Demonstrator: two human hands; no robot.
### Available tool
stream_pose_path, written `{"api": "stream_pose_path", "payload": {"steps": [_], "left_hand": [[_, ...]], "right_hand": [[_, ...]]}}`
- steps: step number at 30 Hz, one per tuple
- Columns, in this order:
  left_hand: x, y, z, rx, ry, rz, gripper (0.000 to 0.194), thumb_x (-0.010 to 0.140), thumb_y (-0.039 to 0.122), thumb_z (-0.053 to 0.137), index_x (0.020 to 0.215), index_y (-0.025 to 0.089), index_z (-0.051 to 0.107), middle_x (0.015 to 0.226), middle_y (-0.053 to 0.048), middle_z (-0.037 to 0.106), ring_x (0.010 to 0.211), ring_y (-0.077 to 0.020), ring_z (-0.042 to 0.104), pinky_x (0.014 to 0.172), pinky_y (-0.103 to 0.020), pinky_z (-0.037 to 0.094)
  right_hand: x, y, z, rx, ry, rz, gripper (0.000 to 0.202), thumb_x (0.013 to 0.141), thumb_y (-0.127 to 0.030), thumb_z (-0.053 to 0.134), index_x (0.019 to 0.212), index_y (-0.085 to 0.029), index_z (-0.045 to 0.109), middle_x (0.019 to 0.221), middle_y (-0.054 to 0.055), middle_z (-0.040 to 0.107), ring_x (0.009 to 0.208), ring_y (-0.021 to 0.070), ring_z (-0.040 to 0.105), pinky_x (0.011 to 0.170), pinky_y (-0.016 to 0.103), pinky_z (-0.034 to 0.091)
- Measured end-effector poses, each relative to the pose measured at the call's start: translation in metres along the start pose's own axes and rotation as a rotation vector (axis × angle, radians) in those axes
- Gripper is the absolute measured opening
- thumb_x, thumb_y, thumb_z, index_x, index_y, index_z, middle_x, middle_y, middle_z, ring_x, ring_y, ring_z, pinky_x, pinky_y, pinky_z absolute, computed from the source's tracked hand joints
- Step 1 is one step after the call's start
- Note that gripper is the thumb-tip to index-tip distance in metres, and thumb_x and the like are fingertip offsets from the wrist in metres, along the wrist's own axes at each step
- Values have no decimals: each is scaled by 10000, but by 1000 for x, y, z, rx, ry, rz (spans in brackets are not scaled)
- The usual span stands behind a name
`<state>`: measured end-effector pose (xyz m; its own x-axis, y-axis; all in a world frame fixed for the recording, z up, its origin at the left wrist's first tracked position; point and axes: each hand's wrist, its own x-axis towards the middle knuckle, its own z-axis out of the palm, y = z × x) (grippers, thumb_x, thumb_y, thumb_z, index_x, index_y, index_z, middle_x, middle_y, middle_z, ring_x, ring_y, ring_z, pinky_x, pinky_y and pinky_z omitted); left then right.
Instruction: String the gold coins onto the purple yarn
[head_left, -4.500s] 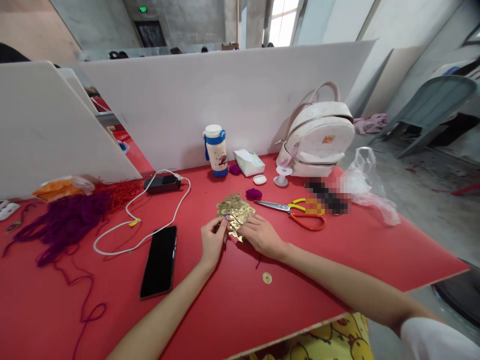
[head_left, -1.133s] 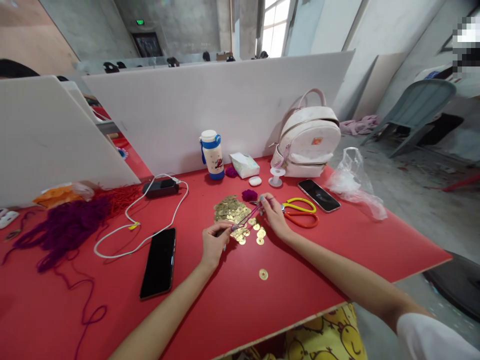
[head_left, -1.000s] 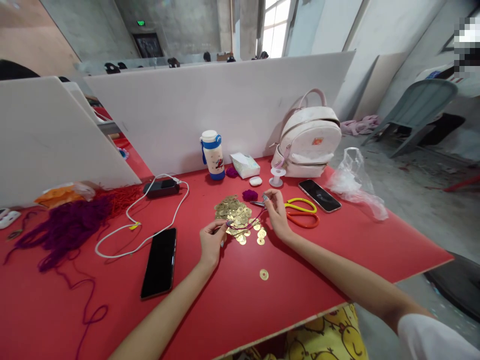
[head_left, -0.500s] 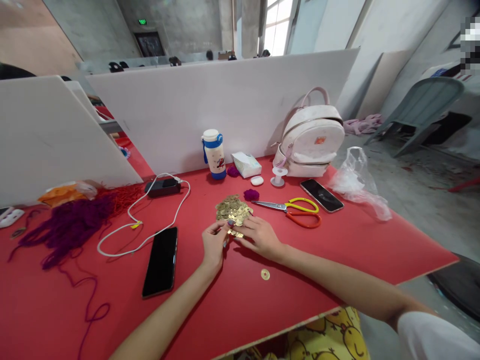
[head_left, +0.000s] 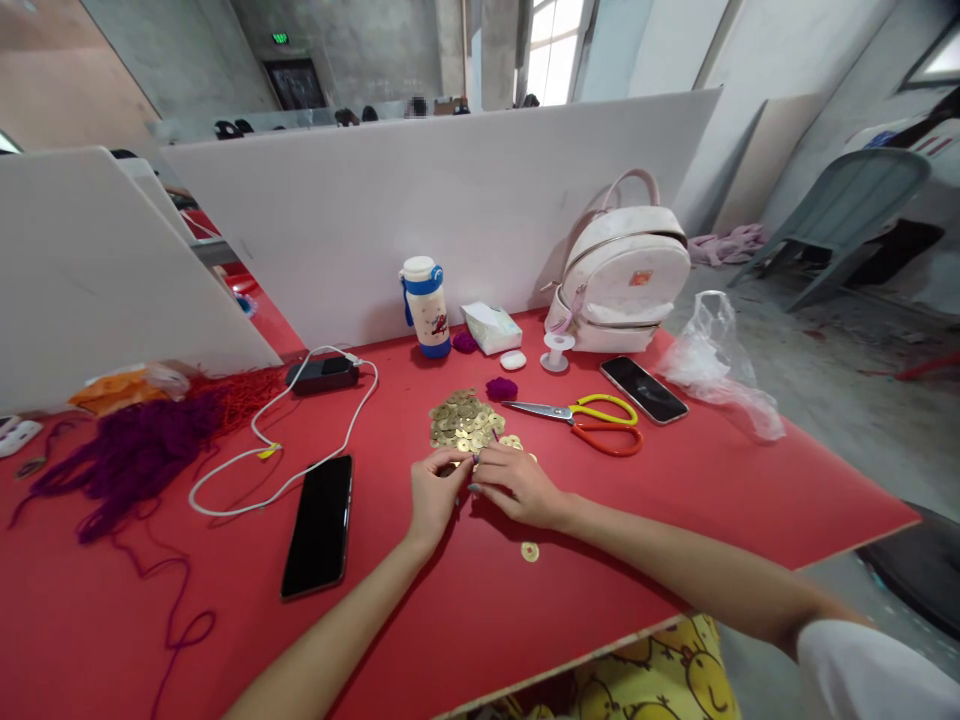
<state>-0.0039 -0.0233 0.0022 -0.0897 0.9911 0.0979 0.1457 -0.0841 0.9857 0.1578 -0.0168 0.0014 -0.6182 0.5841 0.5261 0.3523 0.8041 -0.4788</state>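
A heap of brass-coloured holed coins [head_left: 461,418] lies on the red table [head_left: 600,600]. At its near edge my left hand [head_left: 436,492] has its thumb and index finger pinched together; whatever is between them is too small to name. Right beside it, fingertips meeting those of the left, my right hand [head_left: 521,486] is closed in a pinch. A short bit of purple yarn sticks up from the right fingers, and the rest is hidden. One single coin [head_left: 530,552] lies apart, nearer to me.
Scissors [head_left: 577,413], a purple yarn ball [head_left: 502,389] and a spool [head_left: 557,353] lie beyond the right hand. A phone [head_left: 319,525], a white cable [head_left: 259,510] and tangled purple yarn [head_left: 142,455] are leftward. Behind stand a bottle [head_left: 427,315] and a backpack [head_left: 626,275].
Both hands have drawn slightly toward me, off the heap, and their fingertips have come together. The right fingers have curled in from lying stretched over the coins. More coins show now.
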Motion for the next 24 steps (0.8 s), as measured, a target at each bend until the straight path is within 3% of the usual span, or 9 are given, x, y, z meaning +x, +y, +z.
{"api": "stream_pose_path", "payload": {"steps": [5, 11, 24], "left_hand": [[-1, -1, 1, 63, -75, 34, 84, 708, 231, 688, 711, 174, 749, 788, -61, 740, 775, -203, 672, 747, -296, 510], [1, -1, 2, 71, -60, 72, 143, 761, 263, 649, 792, 190, 768, 873, -76, 752, 854, -217, 684, 802, -323, 530], [0, 0, 3, 117, -125, 70, 141, 775, 264, 652, 786, 182, 766, 867, -77, 749, 811, -213, 677, 741, -306, 520]], "right_hand": [[-1, 5, -5, 46, 66, 104, 244, 966, -221, 416, 786, -193, 579, 779, 54, 573, 753, 194, 480, 693, 320, 393], [1, 18, -14, 75, 176, 168, 230, 977, -221, 400, 833, -201, 578, 823, 60, 570, 787, 205, 485, 719, 334, 401], [1, 21, -12, 104, 167, 218, 247, 972, -226, 414, 792, -204, 581, 820, 60, 593, 796, 209, 514, 745, 341, 424]]}}
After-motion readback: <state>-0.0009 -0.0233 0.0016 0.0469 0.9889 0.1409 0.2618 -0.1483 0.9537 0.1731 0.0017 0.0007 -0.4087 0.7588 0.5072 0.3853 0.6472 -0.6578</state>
